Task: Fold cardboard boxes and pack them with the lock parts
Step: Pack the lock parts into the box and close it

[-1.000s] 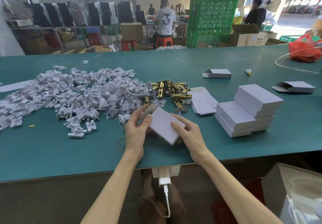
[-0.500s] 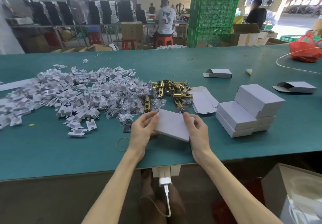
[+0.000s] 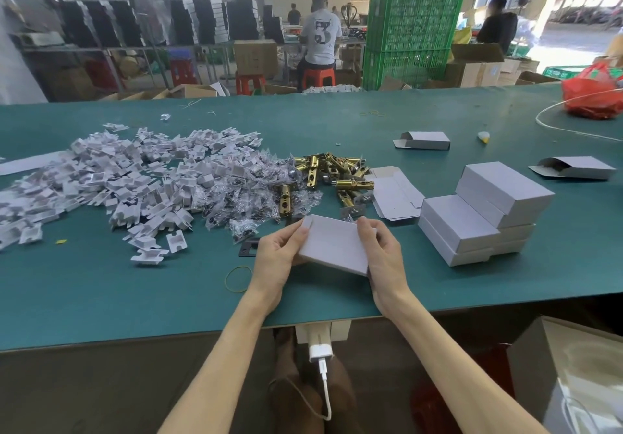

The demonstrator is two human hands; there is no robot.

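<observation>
One closed cardboard box [image 3: 333,244] is pinched at its ends by my left hand [image 3: 274,258] and right hand [image 3: 384,258], above the near edge of the desk [image 3: 135,298]. To its right a stack of finished boxes [image 3: 482,211] stands; brass latch bolts [image 3: 330,174], bagged screws [image 3: 249,197] and flat box blanks [image 3: 394,194] await, so I judge much remains.

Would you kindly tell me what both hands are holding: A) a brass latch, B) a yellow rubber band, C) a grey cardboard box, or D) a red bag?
C: the left hand and right hand both grip the grey cardboard box at its ends.
</observation>
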